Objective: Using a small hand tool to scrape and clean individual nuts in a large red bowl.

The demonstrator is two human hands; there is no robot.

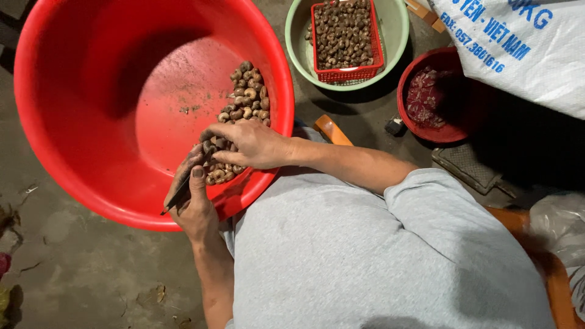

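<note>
**Blade lies along the tub rim, nuts just right of its tip**

Left third of frame: bare, stained concrete floor (73, 268). A large red tub (91, 109) fills the upper left and centre, tilted toward the person's lap.

Lower centre-left: the left hand (194, 204) rests on the near rim of the tub, fingers closed around a thin dark blade (178, 196). The blade's long axis runs from lower left to upper right, its free end sticking out past the rim at lower left and its upper end pointing in toward the nuts. The thumb lies flat along it.

Centre: the right hand (247, 143) reaches over the rim from the right, palm down, fingers curled narrowly onto the pile of brown curved nuts (244, 100) lying against the tub's right inner wall. Whether a single nut is pinched cannot be told; the fingertips are buried among them. The right hand is the nearer hand to the pile; the left hand's knuckles sit just below and left of the right fingertips, nearly touching.

Upper centre-right: a red mesh basket (344, 74) of like nuts stands inside a pale green basin (396, 24).

Right: a small red bowl (409, 116), and a white woven sack (524, 55) at upper right.
</note>
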